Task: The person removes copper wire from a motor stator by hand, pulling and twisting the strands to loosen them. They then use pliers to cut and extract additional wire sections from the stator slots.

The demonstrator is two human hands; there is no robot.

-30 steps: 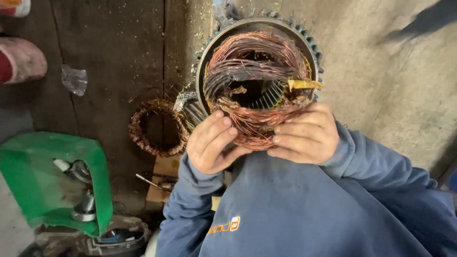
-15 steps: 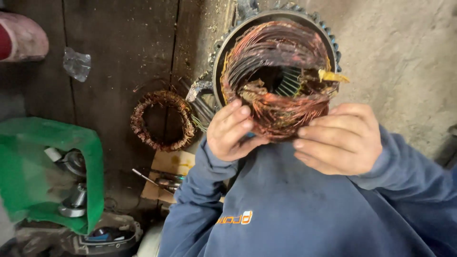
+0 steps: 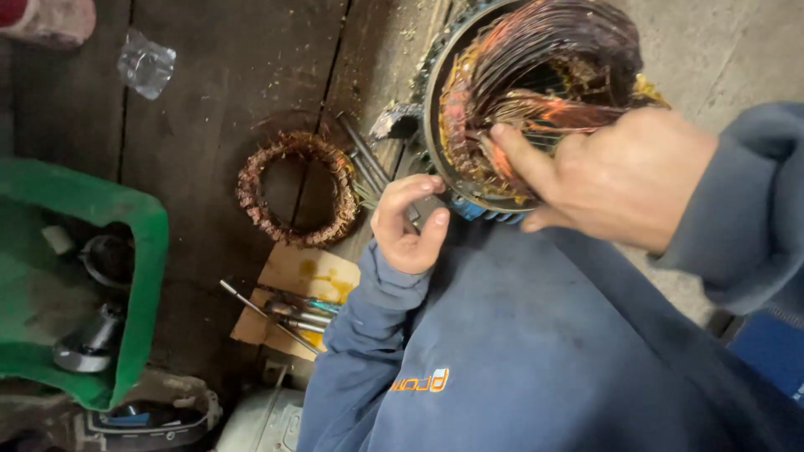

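While our right hand [image 3: 624, 180] reaches into the mouth of the stator [image 3: 469, 197], its forefinger stretches out over the copper winding [image 3: 536, 92] and the other fingers curl loosely; the finger seems to press on the strands, but we cannot tell whether it pinches any of them, since the back of the hand hides the fingertips below. Our left hand [image 3: 408, 222] sits just below and left of the stator, half open, thumb and fingers bent into a hook, touching the rim at most and holding nothing we can see. We judge it is there to steady the housing while the other hand works the wire.

The stator lies tilted toward us, its open end up, likely so that the tangled coil is within reach; it rests against our blue sweatshirt [image 3: 536, 360]. The winding fills its bore, bulging out past the rim, with yellow insulation scraps at the far right edge.

Left of the stator, a loose ring of old winding [image 3: 251, 197] lies flat on the dark boards [image 3: 209, 100]. Below that ring, thin metal tools [image 3: 289, 322] lie on a piece of cardboard [image 3: 301, 276]. Far to the left of the stator stands a green bin [image 3: 142, 276], and in it we see metal parts [image 3: 88, 343], round and grey. Up and left of the stator lies a crumpled bit of clear plastic [image 3: 146, 63].
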